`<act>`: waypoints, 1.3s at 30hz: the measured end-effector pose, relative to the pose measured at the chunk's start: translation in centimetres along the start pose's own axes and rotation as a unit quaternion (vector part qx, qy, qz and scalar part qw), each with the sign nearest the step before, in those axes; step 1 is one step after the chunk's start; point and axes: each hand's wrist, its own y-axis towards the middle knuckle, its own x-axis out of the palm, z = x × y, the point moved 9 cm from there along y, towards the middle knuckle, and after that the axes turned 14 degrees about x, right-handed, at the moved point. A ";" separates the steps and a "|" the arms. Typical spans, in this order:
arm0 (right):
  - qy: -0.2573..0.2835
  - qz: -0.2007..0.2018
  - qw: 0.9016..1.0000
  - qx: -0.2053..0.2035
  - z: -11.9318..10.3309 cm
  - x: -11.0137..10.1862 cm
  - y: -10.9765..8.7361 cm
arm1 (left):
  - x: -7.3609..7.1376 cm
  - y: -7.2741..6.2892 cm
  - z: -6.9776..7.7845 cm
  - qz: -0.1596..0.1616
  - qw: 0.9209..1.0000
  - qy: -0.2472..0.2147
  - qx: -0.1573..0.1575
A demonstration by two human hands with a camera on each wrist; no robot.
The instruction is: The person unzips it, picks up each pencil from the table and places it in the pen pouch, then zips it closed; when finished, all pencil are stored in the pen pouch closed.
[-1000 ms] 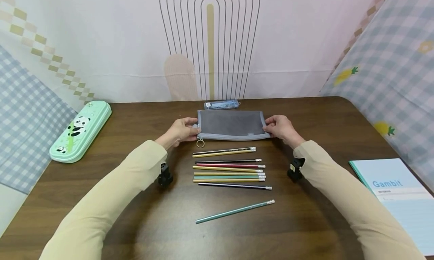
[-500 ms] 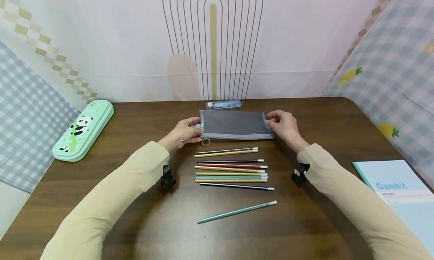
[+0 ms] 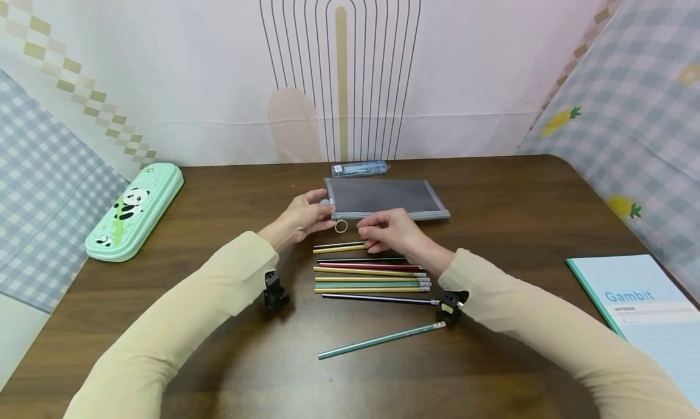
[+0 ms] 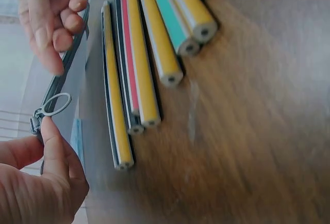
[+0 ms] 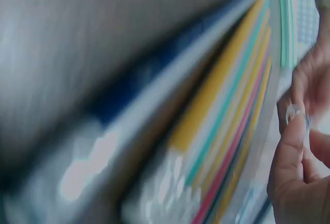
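Observation:
A grey zippered mesh pencil pouch is held at its left end, its front edge trimmed by a zipper. My left hand pinches the corner beside the zipper's start. A metal pull ring hangs from the slider there. My right hand hovers in front of the pouch, fingers loosely bent and holding nothing, its fingertips a short gap right of the ring. Beneath and nearer lies a row of several pencils in gold, black, red and green; the right hand hides some of their eraser ends.
A single teal pencil lies apart, nearer the front. Behind the pouch is a small blue clear case. A mint panda pencil case stands at the left, a notebook at the right edge.
My right hand has let go of the pouch's right end and moved left and nearer, towards the pull ring. The left hand keeps its pinch; the pouch has shifted slightly right.

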 end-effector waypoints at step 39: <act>-0.121 0.151 0.980 -0.040 0.7 -6.8 -0.7 | -0.9 -1.2 -0.3 0.029 1.000 0.000 0.006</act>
